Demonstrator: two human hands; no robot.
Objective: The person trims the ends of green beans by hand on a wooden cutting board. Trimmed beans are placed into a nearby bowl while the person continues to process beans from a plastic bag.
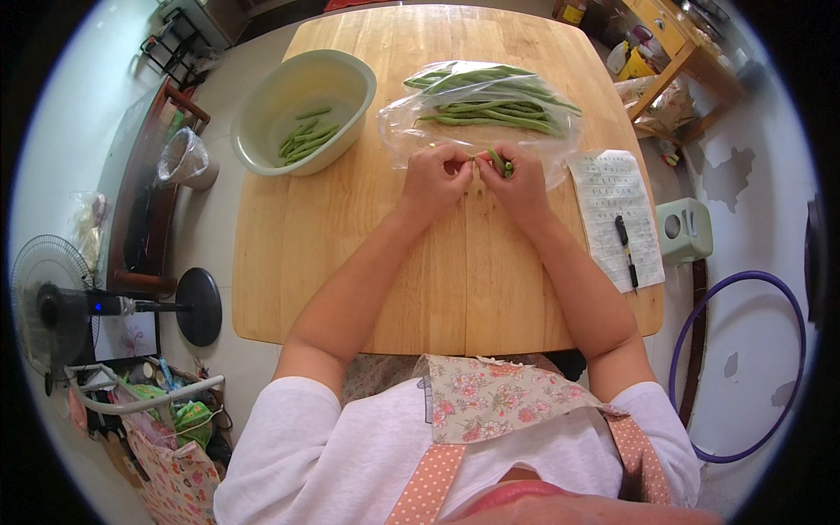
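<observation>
My left hand [438,172] and my right hand [515,172] meet fingertip to fingertip above the wooden table. Pinched between them is the small end of a green bean [473,159]; most of it is hidden by the fingers. Several cut lengths of green bean [504,165] are held in my right hand. Just beyond the hands, long whole green beans [492,113] lie in and on a clear plastic bag [400,128]. Tiny bean scraps [479,192] rest on the tabletop below my fingers. To the left, a pale green plastic basin [246,147] contains short bean pieces [308,139].
On the table's [341,262] right side lies a written sheet of paper [600,190] with a pen [627,252] on it. A light green plastic stool [695,230] stands beyond that edge. Floor items at left include a lined bin [203,172] and a standing fan [197,307].
</observation>
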